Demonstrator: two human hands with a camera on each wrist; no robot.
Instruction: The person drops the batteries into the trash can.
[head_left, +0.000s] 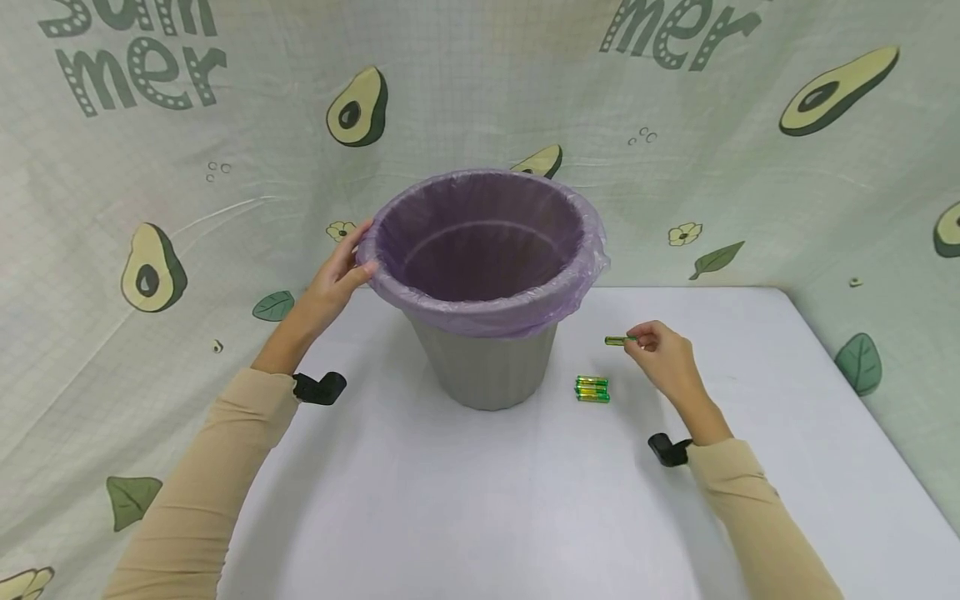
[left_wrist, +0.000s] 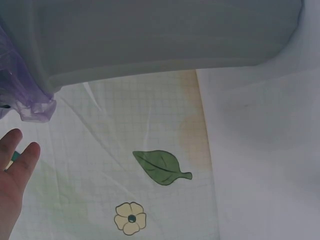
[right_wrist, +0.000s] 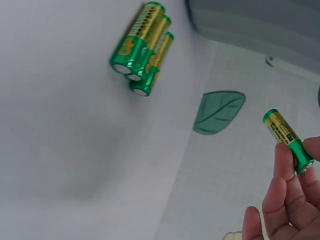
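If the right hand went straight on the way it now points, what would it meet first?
Most likely the grey bin, with the battery pinched in the right hand leading. Depth is unclear, so its overhanging purple liner might come first.

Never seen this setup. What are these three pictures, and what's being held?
No robot here: it's a person's bare left hand and right hand. The wide picture comes from a head camera; the others come from the left wrist camera and right wrist camera. On the white table stand a grey bin lined with a purple bag and, beside it, grouped batteries. The left hand is at the bin's rim; the right has one battery in its grip.
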